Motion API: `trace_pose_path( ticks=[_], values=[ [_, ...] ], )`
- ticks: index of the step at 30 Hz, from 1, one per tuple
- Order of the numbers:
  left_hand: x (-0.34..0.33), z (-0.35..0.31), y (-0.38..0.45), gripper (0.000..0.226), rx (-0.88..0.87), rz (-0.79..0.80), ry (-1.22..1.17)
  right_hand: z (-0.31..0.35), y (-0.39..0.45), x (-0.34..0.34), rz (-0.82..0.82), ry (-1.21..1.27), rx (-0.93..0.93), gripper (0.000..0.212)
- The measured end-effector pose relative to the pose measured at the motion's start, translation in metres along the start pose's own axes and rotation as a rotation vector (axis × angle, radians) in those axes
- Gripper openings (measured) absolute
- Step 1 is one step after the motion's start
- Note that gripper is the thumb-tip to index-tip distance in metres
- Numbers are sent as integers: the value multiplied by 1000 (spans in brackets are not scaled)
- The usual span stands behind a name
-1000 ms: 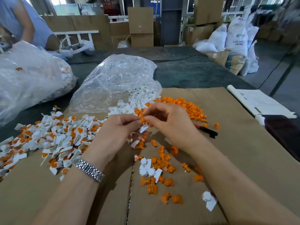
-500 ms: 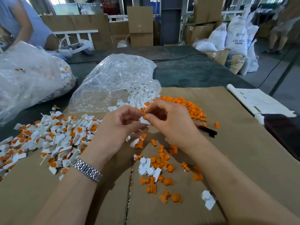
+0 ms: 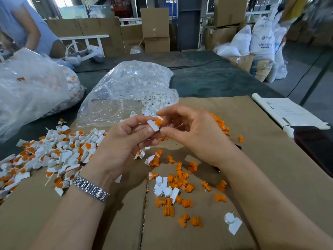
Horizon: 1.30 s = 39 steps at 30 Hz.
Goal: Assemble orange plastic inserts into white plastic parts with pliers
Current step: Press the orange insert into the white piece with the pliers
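My left hand [image 3: 124, 141] pinches a white plastic part [image 3: 152, 125] with an orange insert [image 3: 159, 121] seated at its upper end, held up above the cardboard. My right hand [image 3: 194, 134] is just right of it with fingers spread, index above the insert and thumb by the part's lower end. Loose orange inserts [image 3: 180, 181] and a few white parts [image 3: 164, 189] lie below my hands. Left of my left hand spreads a pile of assembled white-and-orange pieces [image 3: 54, 156]. The pliers are almost wholly hidden behind my right wrist.
A clear bag [image 3: 126, 87] spills white parts [image 3: 155, 101] behind my hands, and more orange inserts [image 3: 220, 124] lie past my right hand. A big filled bag [image 3: 32, 87] sits far left. Cardboard sheet [image 3: 261, 159] covers the table; rolled paper [image 3: 288, 112] right. Another person [image 3: 21, 27] stands top left.
Both hands rose from the table with the part. My right fingers, pinched together on the insert before, have spread apart, and the insert now sits in the white part.
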<state>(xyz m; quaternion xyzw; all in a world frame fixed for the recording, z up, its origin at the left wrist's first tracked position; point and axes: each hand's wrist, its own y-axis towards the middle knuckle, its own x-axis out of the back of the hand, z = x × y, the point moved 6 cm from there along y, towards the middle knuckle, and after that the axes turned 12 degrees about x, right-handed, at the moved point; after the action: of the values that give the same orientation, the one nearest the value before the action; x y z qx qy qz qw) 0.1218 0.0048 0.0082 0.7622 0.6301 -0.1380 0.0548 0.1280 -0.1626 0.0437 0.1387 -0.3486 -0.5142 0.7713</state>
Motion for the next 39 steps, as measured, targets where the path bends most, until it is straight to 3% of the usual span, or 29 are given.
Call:
trace_pose_path(
  ticks=[7,39],
  values=[
    [0,-2,-1,24,11,39,31,2,1,0,-40,-19,52,20],
    [3,-3,-3,27,11,45,38,12,0,-8,-83,-293,212,22]
  ],
)
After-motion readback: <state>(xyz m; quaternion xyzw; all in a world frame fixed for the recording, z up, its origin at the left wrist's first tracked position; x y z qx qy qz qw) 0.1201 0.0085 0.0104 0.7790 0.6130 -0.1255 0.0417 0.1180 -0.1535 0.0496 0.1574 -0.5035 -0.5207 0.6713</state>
